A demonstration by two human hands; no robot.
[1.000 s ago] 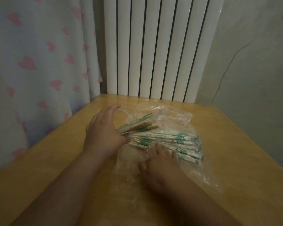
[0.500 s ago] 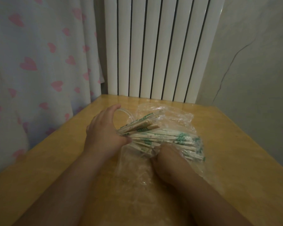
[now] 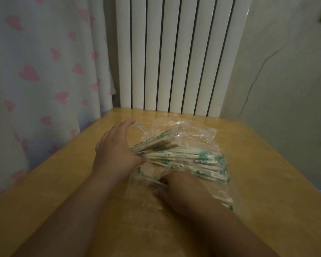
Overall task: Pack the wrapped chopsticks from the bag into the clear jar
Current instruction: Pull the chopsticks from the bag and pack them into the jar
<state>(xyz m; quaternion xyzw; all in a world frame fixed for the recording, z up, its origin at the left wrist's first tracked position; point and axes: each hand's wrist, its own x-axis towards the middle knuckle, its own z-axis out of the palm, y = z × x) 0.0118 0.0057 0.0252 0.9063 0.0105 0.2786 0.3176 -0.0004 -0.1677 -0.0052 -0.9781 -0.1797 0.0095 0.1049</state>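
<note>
Starting at your left hand (image 3: 115,151): thumb below and fingers arched above, it clasps the gathered ends of a bundle of wrapped chopsticks (image 3: 154,143), which fans out to the right. Just beyond those fingers shows a curved clear edge, the clear jar (image 3: 140,128). Most of it is hidden by the hand, so you cannot tell from here whether the bundle already sits in its mouth or whether the hand grips the jar too.

Your right hand (image 3: 180,193) is low and nearer to you, under the crumpled film of the bag (image 3: 193,130), with its fingers curled toward the left. It is blurred, and whether it has pinched any sticks cannot be told.

What the next move likely turns on is this: the loose pile (image 3: 198,160) lies in the bag just past the right hand, its long axis running left to right across the table (image 3: 258,173), with the left ends touching or nearly touching the bundle. The right hand is the nearer one to it. The jar lies to the pile's left, so a handful would travel leftward along its own length — keep it parallel to the bundle, or the ends will probably snag on the film.
</note>
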